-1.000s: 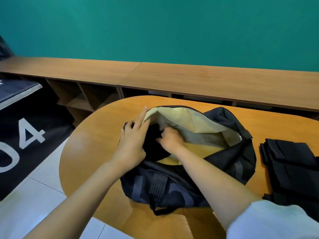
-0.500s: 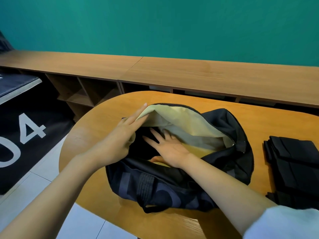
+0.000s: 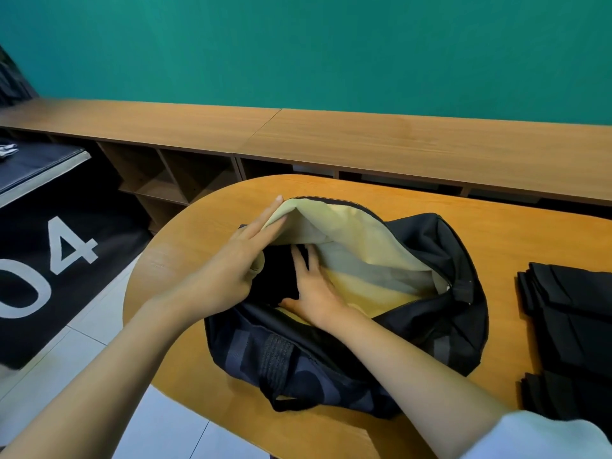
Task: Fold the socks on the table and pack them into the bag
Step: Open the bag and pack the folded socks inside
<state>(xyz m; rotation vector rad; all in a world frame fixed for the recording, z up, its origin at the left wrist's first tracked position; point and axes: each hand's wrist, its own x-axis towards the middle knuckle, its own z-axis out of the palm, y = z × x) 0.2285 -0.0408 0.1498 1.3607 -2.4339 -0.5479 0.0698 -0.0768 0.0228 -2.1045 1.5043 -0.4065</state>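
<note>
Both our hands meet at centre frame. Our right hand (image 3: 318,289) lies flat with fingers spread, pressing black socks (image 3: 275,276) down inside the bag (image 3: 447,326). Our left hand (image 3: 228,273), fingers straight and thumb hidden, props up the cream-lined flap (image 3: 347,226). More folded socks (image 3: 576,313) sit stacked on the table (image 3: 503,233) at the right edge.
</note>
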